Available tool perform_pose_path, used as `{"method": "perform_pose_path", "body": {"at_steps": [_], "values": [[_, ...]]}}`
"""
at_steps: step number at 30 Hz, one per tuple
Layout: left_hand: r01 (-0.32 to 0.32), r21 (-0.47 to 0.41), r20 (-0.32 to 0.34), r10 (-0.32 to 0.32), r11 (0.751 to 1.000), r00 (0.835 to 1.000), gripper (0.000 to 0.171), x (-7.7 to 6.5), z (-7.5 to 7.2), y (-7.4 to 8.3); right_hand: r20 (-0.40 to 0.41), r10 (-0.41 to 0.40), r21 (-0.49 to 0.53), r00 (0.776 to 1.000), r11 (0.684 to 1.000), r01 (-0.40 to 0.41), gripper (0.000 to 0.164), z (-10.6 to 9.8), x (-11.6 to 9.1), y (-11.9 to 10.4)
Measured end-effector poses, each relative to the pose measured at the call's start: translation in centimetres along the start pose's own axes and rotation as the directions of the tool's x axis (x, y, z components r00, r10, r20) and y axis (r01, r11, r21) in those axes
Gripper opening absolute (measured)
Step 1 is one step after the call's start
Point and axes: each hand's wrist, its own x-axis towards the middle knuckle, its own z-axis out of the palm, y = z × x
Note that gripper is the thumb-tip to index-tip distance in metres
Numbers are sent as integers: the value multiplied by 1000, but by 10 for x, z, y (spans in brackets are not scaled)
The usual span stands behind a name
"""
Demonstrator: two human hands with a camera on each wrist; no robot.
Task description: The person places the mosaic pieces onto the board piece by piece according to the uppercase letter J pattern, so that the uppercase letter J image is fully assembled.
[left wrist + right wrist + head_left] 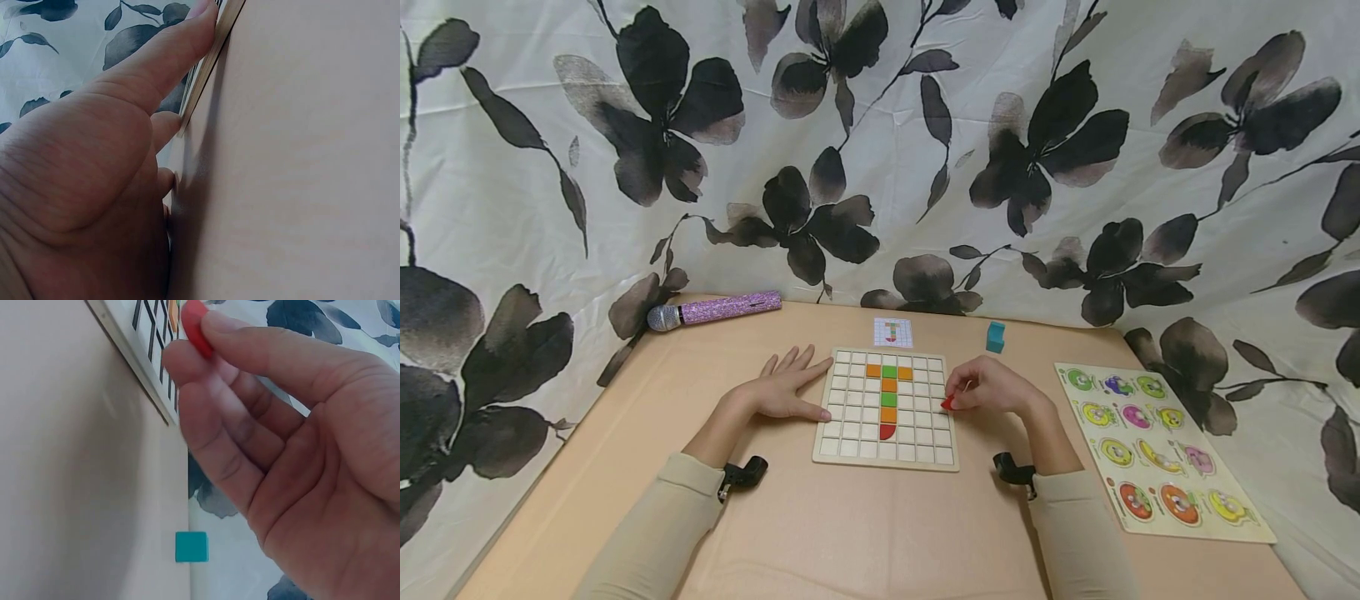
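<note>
A white grid board [850,451] with a pale wooden rim lies on the table. Orange and green square tiles [889,399] form a T on it, with a red rounded piece [887,432] at the bottom of the stem. My left hand [784,392] is spread at the board's left side, thumb and index fingertip at the rim. Between the thumb and index finger of my right hand [991,386] I pinch a small red piece [196,327], close over the board's right edge. The other fingers of that hand are curled.
Behind the board lies a small printed pattern card [892,332]. Teal blocks [996,337] stand to its right. A glittery purple microphone [722,309] lies at the back left, and a fruit picture board [1157,450] at the right. Floral cloth [925,167] hangs behind the table.
</note>
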Motion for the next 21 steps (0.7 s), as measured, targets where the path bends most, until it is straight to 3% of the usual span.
{"method": "perform_pose_path", "body": {"at_steps": [10, 21], "values": [[-3, 1, -4, 3, 1000, 1000, 108, 1, 0, 0, -60, -49, 23, 997, 998, 51, 9, 11, 8, -9], [-6, 2, -7, 6, 1000, 1000, 108, 1, 0, -2, -39, -50, 41, 998, 998, 51, 19, 22, 16, -18]]}}
